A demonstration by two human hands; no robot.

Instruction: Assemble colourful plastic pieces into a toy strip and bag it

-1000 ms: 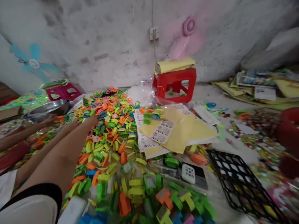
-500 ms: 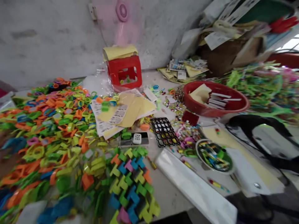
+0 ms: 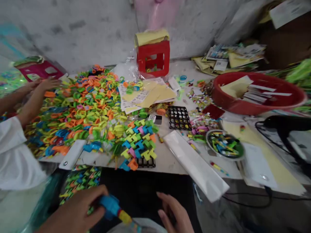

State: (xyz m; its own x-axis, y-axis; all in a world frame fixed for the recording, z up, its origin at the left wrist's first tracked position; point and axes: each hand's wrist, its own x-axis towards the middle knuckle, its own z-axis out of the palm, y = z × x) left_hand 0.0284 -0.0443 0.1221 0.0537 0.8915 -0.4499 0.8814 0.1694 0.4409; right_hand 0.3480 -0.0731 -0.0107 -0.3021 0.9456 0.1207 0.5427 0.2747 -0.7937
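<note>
A stained grey wall (image 3: 104, 19) stands behind the pale worktop (image 3: 165, 161). Left of the black grid (image 3: 180, 118) spreads a bright plastic heap (image 3: 92, 106); right of it sits a red basin (image 3: 233, 104), behind it a red stool (image 3: 165, 58). In front of it, a white packet (image 3: 194, 165) juts over the worktop's edge, and to its front-left a pale strip shows. Nearer than that edge, in front of the grid, the left hand (image 3: 81, 207) pinches a blurred blue toy (image 3: 110, 206) with a red-and-yellow stem; the right hand (image 3: 176, 212), beside it, curls loosely, fingers apart.
</note>
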